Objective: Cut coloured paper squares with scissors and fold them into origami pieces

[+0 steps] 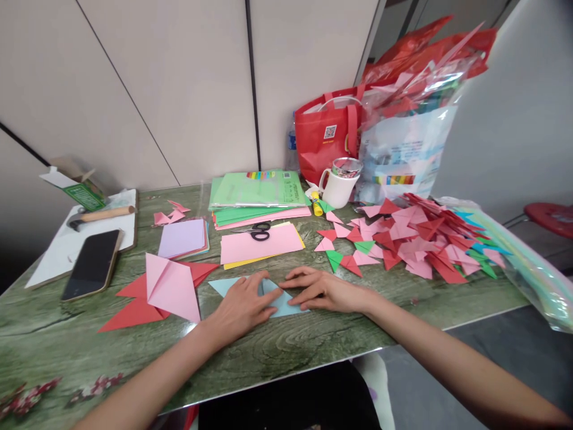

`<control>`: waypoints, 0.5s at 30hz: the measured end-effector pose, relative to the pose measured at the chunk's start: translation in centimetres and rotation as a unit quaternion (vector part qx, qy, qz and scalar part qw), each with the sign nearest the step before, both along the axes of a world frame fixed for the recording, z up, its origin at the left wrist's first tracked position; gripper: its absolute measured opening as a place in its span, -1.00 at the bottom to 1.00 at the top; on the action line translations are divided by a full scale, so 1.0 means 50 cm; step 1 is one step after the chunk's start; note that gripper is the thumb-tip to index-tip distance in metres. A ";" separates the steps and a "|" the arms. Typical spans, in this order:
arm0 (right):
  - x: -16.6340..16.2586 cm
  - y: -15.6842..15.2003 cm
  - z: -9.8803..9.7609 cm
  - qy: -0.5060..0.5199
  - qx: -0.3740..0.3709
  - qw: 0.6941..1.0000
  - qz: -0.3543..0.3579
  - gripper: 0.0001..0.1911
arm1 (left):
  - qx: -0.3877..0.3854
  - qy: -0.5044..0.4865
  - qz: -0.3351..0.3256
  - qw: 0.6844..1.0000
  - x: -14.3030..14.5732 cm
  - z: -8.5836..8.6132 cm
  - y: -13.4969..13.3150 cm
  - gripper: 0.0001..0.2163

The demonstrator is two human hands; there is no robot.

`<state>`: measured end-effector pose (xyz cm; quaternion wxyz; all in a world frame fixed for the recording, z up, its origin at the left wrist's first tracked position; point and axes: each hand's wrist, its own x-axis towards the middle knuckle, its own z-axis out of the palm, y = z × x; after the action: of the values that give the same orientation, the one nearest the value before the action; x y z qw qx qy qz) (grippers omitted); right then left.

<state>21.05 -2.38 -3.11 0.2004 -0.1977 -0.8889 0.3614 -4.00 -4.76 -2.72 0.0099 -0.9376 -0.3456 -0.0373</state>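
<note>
A light blue sheet of folded paper (pixel 282 304) lies on the table near its front edge, with a crease and slanted edges showing. My left hand (pixel 250 298) rests over its middle with the fingers spread, pressing it down and hiding part of it. From the other side, my right hand (pixel 320 289) touches the paper's right part with fingers stretched out and apart. Just left of my left hand lie a pink folded paper piece (pixel 172 286) and red folded pieces (pixel 138 315) beneath it.
Black-handled scissors (pixel 259 232) lie on pink sheets (pixel 282 242). Behind are green paper packs (pixel 255 190), a white mug (pixel 338 188) and a red bag (pixel 326 137). Folded pieces (pixel 416 233) pile up at right. A phone (pixel 92 264) and hammer (pixel 101 216) are at left.
</note>
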 end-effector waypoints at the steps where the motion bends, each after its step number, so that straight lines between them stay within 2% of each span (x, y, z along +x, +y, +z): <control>1: 0.000 0.001 -0.001 0.003 0.003 1.000 0.002 -0.74 | 0.002 0.004 0.001 1.000 0.000 0.000 0.000 -0.68; 15: 0.001 0.003 0.000 0.011 -0.009 1.000 0.005 -0.74 | 0.001 0.011 0.001 1.000 0.000 -0.001 0.000 -0.67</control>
<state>21.12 -2.23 -3.09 0.2068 -0.1913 -0.8841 0.3728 -3.99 -4.75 -2.78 0.0152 -0.9376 -0.3464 -0.0271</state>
